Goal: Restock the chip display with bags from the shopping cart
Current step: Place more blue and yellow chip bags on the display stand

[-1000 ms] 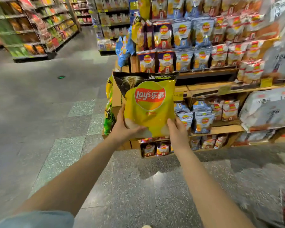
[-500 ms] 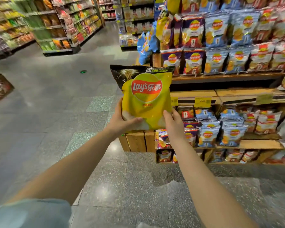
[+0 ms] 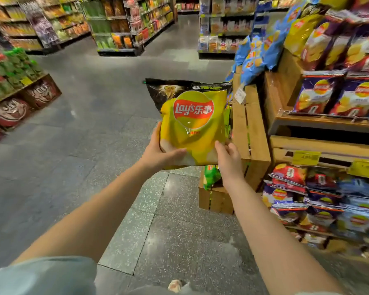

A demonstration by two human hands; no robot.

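Note:
I hold a yellow Lay's chip bag [image 3: 192,122] with a black top upright in front of me. My left hand [image 3: 160,154] grips its lower left corner, thumb across the front. My right hand [image 3: 229,160] grips its lower right corner. The bag hangs just left of the wooden chip display [image 3: 256,133], by its end crates. That display carries purple, red and blue chip bags [image 3: 337,96] on its shelves to the right. The shopping cart is out of view.
Blue chip bags [image 3: 254,56] hang off the display's corner above the crates. Green bags [image 3: 210,177] sit low by the crates. A low produce-style stand [image 3: 19,92] with green packs lies at the left. Grey floor [image 3: 94,124] runs ahead to far shelves [image 3: 115,24].
The view has swung left and closer to the display's end; the shelves now sit at my right. Both hands keep the same hold on the yellow bag.

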